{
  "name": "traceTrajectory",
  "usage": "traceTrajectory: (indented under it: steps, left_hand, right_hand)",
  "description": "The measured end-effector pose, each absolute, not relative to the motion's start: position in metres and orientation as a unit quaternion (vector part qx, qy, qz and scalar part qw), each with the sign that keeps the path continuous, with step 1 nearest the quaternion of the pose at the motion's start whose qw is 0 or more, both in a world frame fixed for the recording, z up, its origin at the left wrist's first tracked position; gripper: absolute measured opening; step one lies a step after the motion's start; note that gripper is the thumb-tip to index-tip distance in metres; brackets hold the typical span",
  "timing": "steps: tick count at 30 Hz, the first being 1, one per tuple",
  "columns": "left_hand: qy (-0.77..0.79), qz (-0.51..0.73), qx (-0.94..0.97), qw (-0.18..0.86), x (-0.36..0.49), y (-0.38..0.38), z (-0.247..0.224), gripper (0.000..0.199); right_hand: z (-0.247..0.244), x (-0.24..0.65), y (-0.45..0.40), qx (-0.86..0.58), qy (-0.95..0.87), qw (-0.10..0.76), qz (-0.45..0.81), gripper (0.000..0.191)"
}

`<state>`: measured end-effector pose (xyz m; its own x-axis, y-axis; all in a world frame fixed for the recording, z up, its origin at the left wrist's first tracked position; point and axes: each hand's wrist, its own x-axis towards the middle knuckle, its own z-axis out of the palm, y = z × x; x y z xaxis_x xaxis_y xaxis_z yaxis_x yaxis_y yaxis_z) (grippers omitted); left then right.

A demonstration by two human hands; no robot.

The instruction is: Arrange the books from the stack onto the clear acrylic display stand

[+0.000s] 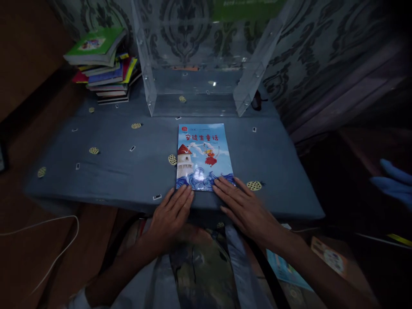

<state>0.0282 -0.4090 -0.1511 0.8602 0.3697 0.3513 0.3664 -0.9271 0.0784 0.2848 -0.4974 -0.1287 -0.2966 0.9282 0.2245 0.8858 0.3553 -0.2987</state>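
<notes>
You had one book [204, 158] before you, lying flat and closed, cover up, on the worktop [112, 176] near its front edge, title upright to your view. Cover: light blue, red Chinese title, red-roofed tower at left, figure in red at centre, dark blue waves along the bottom, a bright glare spot low down. Your left hand [172, 211]: palm down, fingers straight and close together, tips at the book's lower left corner, gripping nothing. Your right hand [241, 204]: palm down, fingers extended and slightly spread, tips resting on the lower right corner, likewise without a grip. Covering of the worktop: grey-blue cloth, printed with yellow pineapples and small labels. Behind the book you had a clear rack [146, 81], upright, with a green panel [247, 9] across its top. At the rack's left, one uneven pile [103, 73] of books, green cover uppermost. Just beside the rack's right foot, a small dark object [256, 102], too dim to identify. Below, at left, a white cable [74, 240] curved over the wooden floor [93, 249].
</notes>
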Motion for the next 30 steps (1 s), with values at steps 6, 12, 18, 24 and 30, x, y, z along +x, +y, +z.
traceTrajectory:
  steps: [6, 12, 18, 24, 30]
  left_hand:
    - [0.226, 0.209, 0.951, 0.024, 0.020, -0.413, -0.154, 0.048]
    - [0.235, 0.247, 0.940, 0.009, 0.025, -0.413, -0.152, 0.041]
    - [0.249, 0.251, 0.935, 0.014, 0.028, -0.410, -0.145, 0.032]
    - [0.255, 0.256, 0.932, 0.014, 0.036, -0.403, -0.138, 0.031]
    - [0.254, 0.250, 0.934, 0.030, 0.043, -0.389, -0.127, 0.029]
  right_hand:
    - [-0.113, 0.267, -0.470, -0.477, -0.856, 0.162, 0.119, 0.054]
    - [-0.107, 0.247, -0.436, -0.425, -0.874, 0.158, 0.172, 0.055]
    - [-0.105, 0.248, -0.411, -0.390, -0.885, 0.175, 0.184, 0.050]
    - [-0.113, 0.257, -0.390, -0.381, -0.891, 0.173, 0.173, 0.045]
    - [-0.116, 0.265, -0.369, -0.385, -0.895, 0.163, 0.158, 0.043]
